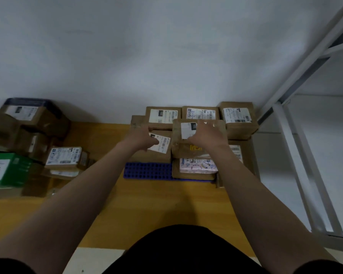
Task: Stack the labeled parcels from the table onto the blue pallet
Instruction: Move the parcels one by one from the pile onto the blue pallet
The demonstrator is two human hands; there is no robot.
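Loose parcels (64,158) heaped at 9 o'clock on the yellow floor (99,139), brown cartons with white labels; a green box (7,170) at the near left edge of the heap.

Blue pallet (147,171) sits at 12 o'clock against the white wall (127,56). Perforated deck bare at its near-left corner; the rest is covered with cartons. Back row along the wall: carton labelled 122 (162,116), a second labelled carton (200,113), a third (239,119) at the right corner.

Left hand (145,138) lies on a low brown carton (152,149), fingers curled over its white label; cannot tell if it grips or only rests.

Parcel marked 102 (196,137) is a brown carton, white label with a black tag, yellow tape on the near face. It sits on top of a carton with a pink printed label (196,167), at the pallet's middle. Right hand (205,135) lies spread on its top, fingers open, palm down, just right of the label.

Open floor between the pallet and the person at 6 o'clock. White metal frame (297,135) stands close at 3 o'clock, beside the pallet's right edge
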